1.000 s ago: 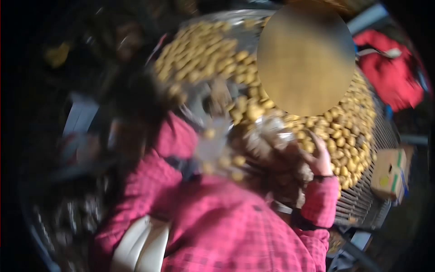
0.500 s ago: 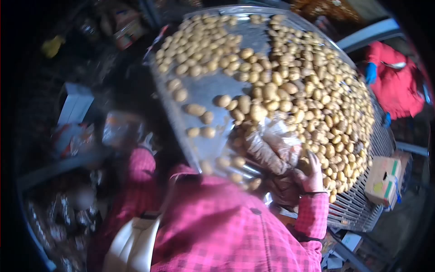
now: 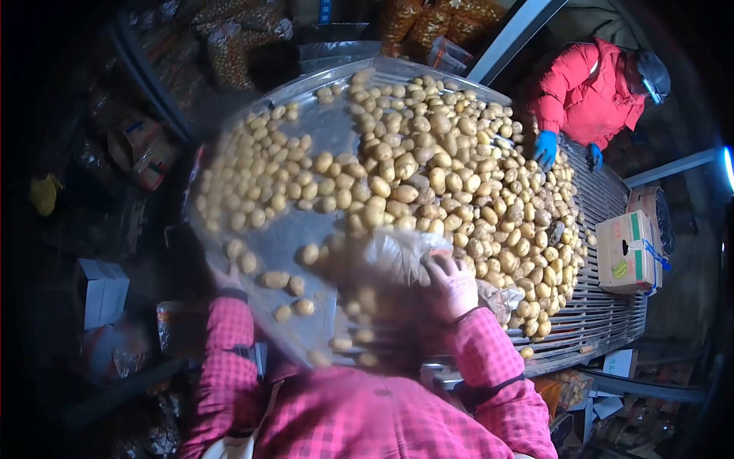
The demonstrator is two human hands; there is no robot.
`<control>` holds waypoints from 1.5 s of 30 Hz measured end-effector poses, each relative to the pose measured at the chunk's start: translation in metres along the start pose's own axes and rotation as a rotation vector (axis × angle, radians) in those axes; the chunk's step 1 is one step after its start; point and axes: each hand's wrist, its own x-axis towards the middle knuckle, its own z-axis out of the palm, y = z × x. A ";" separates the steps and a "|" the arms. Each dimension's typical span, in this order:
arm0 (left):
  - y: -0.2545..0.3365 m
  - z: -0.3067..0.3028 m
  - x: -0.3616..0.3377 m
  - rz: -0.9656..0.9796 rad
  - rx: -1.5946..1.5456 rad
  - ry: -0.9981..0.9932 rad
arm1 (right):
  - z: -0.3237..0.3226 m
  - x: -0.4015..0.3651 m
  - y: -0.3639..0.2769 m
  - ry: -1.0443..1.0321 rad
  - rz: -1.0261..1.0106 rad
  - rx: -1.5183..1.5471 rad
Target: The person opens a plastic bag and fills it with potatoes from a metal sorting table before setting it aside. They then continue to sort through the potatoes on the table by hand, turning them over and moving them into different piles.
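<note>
Potatoes (image 3: 451, 180) lie in a broad heap over a metal sorting table (image 3: 302, 233), with a few loose ones on its bare near part. My right hand (image 3: 453, 289) has its fingers curled over a crumpled clear plastic bag (image 3: 399, 251) at the near side of the heap. More crumpled plastic (image 3: 501, 300) shows just right of that hand. My left hand (image 3: 224, 275), blurred and partly cut off by shadow, is at the table's left rim beside some loose potatoes. Its fingers are too smeared to read.
Across the table, a person in a red jacket (image 3: 569, 92) has a blue-gloved hand (image 3: 546, 147) on the potatoes. A slatted grate (image 3: 596, 206) forms the right side, with a cardboard box (image 3: 627, 252) beside it. Filled net bags (image 3: 428, 23) stand at the back.
My left hand has come up from beside the table to its left rim. My right hand has shifted onto the plastic bag's top. The view has turned, showing more of the other person.
</note>
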 end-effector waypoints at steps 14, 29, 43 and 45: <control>0.060 -0.037 -0.028 -0.133 -0.159 -0.093 | -0.001 0.220 0.082 0.203 0.222 -0.338; 0.069 -0.039 -0.026 -0.037 0.207 -0.030 | 0.002 0.264 0.112 -0.055 0.353 0.049; 0.132 -0.037 -0.046 0.607 0.537 -0.403 | 0.036 0.064 -0.074 -0.106 -0.055 -0.042; 0.133 -0.039 -0.049 0.652 0.502 -0.413 | 0.044 0.042 -0.083 -0.145 -0.144 -0.061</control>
